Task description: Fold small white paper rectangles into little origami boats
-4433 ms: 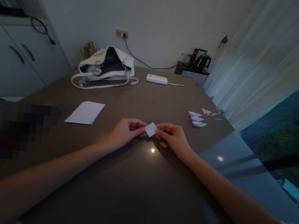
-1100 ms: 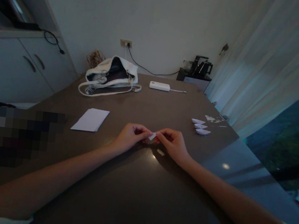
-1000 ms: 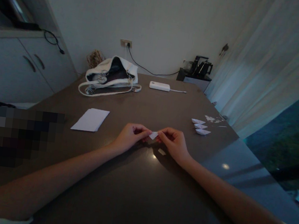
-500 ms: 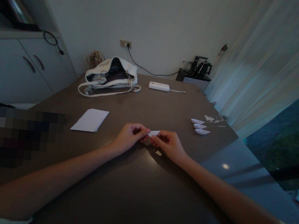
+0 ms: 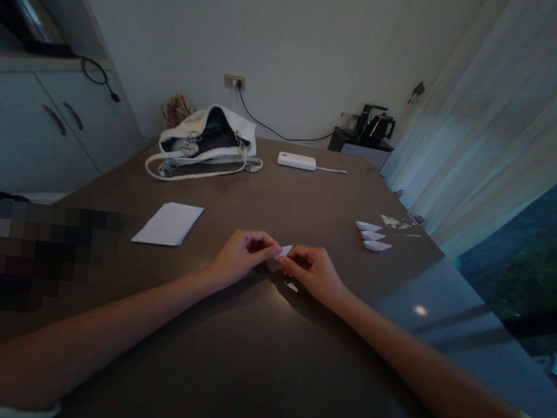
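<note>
Between my two hands, just above the table, is a small piece of folded white paper (image 5: 285, 251). My left hand (image 5: 247, 254) pinches its left side between thumb and fingers. My right hand (image 5: 312, 268) has closed on its right side. Fingertips cover most of the paper, so its full shape is hidden. Off to the right, three small folded paper boats (image 5: 372, 236) stand in a short row. A stack of white paper sheets (image 5: 168, 224) lies flat to the left of my hands.
At the back of the brown table (image 5: 260, 368) rests an open white handbag (image 5: 208, 139) with its strap loose. A white power bank (image 5: 296, 161) with a short cable lies right of it. White scraps (image 5: 393, 222) lie near the right edge, by the curtain (image 5: 449, 121).
My hands have drawn slightly closer together on the folded paper, and less of it shows between the fingers. The boats, stack and bag have stayed put.
</note>
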Available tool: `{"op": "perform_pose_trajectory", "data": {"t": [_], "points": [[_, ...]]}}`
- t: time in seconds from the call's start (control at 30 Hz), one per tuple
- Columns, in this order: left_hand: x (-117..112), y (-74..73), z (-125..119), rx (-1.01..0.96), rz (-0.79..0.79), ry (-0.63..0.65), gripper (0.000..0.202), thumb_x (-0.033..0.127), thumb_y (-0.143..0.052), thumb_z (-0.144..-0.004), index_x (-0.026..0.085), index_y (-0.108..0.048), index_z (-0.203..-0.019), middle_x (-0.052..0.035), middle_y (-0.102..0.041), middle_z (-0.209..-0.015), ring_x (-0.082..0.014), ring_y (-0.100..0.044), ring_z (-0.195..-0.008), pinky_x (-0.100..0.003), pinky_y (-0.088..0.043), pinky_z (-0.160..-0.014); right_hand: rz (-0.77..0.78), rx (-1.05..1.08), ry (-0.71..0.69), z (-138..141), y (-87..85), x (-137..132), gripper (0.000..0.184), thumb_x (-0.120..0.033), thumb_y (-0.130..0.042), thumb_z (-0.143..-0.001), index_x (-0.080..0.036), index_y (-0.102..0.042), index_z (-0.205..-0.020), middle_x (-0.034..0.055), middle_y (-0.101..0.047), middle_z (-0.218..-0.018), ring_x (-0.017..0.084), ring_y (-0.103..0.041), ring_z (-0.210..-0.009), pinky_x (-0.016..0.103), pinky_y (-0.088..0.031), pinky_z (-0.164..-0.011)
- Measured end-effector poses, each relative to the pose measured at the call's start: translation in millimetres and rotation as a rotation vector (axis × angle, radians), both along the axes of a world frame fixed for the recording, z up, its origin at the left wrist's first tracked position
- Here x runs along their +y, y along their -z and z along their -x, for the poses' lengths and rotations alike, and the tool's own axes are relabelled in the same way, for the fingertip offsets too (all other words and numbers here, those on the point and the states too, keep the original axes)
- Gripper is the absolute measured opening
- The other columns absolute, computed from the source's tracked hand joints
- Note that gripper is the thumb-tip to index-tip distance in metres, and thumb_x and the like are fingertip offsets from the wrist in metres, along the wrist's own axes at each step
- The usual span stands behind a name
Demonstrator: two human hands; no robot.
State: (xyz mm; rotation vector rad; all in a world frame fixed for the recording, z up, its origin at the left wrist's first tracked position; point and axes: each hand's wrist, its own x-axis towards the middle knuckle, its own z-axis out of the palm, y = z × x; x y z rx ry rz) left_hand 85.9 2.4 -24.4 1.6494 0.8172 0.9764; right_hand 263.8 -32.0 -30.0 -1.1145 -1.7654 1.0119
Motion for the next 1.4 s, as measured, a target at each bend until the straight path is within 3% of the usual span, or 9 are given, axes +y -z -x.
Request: {"op": "perform_pose_trajectory", "data": {"t": [0.27,0.5,0.63,0.8,0.87,0.97,1.1,1.4], "points": [[1.8,0.6,-0.7,0.021,0.006,-0.020,0.017,0.031,-0.064,-0.077,0.014,-0.065,-0.073,0.0000,-0.063,-0.064,-0.0112,-0.055,-0.059,-0.021,-0.041,-0.057,0.007,0.070,0.053,-2.7,3.2,2.2,0.022,-0.033,-0.062,-0.079,-0.014,-0.060,-0.067,-0.0007,-0.056,-0.059,0.009,-0.049,-0.051,0.020,-0.038,-0.049],[1.4,5.3,-0.7,0.137,-0.088,-0.090,0.030,0.034,-0.053,-0.084,0.016,-0.053,-0.061,0.0026,-0.051,-0.053,-0.0112,-0.048,-0.052,-0.022,-0.036,-0.052,0.026,0.114,0.063,-1.4,-0.9,2.0,0.022,-0.033,-0.063,-0.076,-0.015,-0.059,-0.065,-0.0010,-0.056,-0.057,0.009,-0.050,-0.050,0.020,-0.038,-0.048],[0.0,2.8,-1.8,0.131,-0.080,-0.069,0.028,0.034,-0.055,-0.082,0.015,-0.054,-0.062,0.0026,-0.052,-0.055,-0.0111,-0.049,-0.054,-0.022,-0.037,-0.053,0.010,0.099,0.063,-1.6,-0.7,0.7,0.020,-0.031,-0.062,-0.078,-0.014,-0.059,-0.066,-0.0008,-0.056,-0.059,0.009,-0.050,-0.051,0.021,-0.038,-0.049],[0.8,-2.8,-1.2,0.025,0.019,0.012,0.021,0.034,-0.059,-0.080,0.015,-0.066,-0.087,-0.0009,-0.064,-0.071,-0.0109,-0.054,-0.059,-0.020,-0.041,-0.054,-0.043,-0.039,0.068,-1.9,1.0,0.7,0.017,-0.027,-0.060,-0.080,-0.014,-0.062,-0.069,-0.0003,-0.057,-0.059,0.010,-0.050,-0.053,0.021,-0.037,-0.049],[1.8,-2.3,-0.2,0.026,0.024,0.036,0.020,0.032,-0.061,-0.079,0.015,-0.068,-0.086,-0.0022,-0.066,-0.074,-0.0112,-0.055,-0.060,-0.021,-0.041,-0.055,-0.053,-0.059,0.079,-2.4,2.5,2.0,0.016,-0.028,-0.060,-0.080,-0.014,-0.065,-0.073,0.0005,-0.059,-0.061,0.011,-0.052,-0.055,0.021,-0.039,-0.051],[2.9,0.4,0.4,-0.003,0.054,0.071,0.018,0.031,-0.065,-0.076,0.014,-0.069,-0.081,-0.0033,-0.068,-0.074,-0.0123,-0.059,-0.064,-0.023,-0.045,-0.060,-0.022,0.014,0.097,-4.1,5.6,4.9,0.018,-0.031,-0.061,-0.080,-0.014,-0.068,-0.081,0.0029,-0.065,-0.069,0.012,-0.058,-0.059,0.023,-0.044,-0.055],[2.8,3.1,-0.9,-0.098,0.130,0.110,0.022,0.027,-0.070,-0.071,0.015,-0.069,-0.089,-0.0039,-0.070,-0.080,-0.0135,-0.063,-0.069,-0.026,-0.050,-0.068,0.021,0.085,0.072,-5.1,8.2,7.3,0.022,-0.034,-0.061,-0.080,-0.016,-0.069,-0.088,0.0036,-0.068,-0.072,0.013,-0.060,-0.061,0.023,-0.046,-0.056],[1.9,3.6,-1.6,-0.140,0.183,0.113,0.024,0.019,-0.071,-0.071,0.014,-0.066,-0.093,-0.0028,-0.070,-0.085,-0.0121,-0.066,-0.074,-0.027,-0.051,-0.075,0.008,0.218,0.104,-1.8,4.0,4.2,0.017,-0.029,-0.067,-0.075,-0.018,-0.060,-0.086,0.0012,-0.066,-0.071,0.012,-0.060,-0.060,0.023,-0.047,-0.056]]}}
